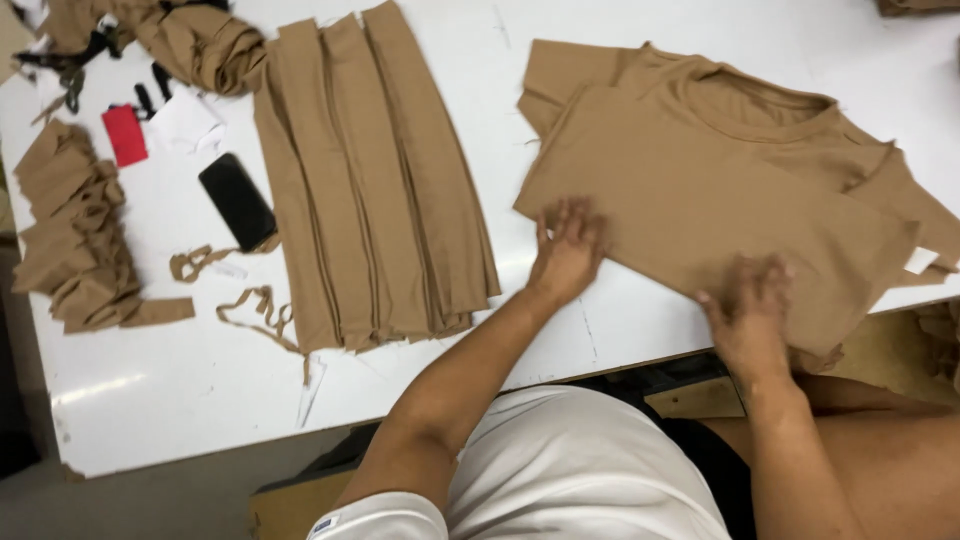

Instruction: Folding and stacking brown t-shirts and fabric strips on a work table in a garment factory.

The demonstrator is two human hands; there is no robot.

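A tan T-shirt piece (pixel 700 180) lies flat on the white table (pixel 160 380), its round neckline toward the far side. My left hand (pixel 568 250) rests palm down on the shirt's near left corner with fingers spread. On the shirt's near edge by the table's front edge sits my right hand (pixel 750 310), also flat and blurred by motion. Neither hand grips anything.
A stack of long tan fabric panels (pixel 375 180) lies left of the shirt. Further left are a black phone (pixel 237 200), a red card (pixel 124 134), thin tan strips (pixel 255 305), a pile of small tan cut pieces (pixel 75 235), and bunched tan cloth (pixel 190 40) at the far corner.
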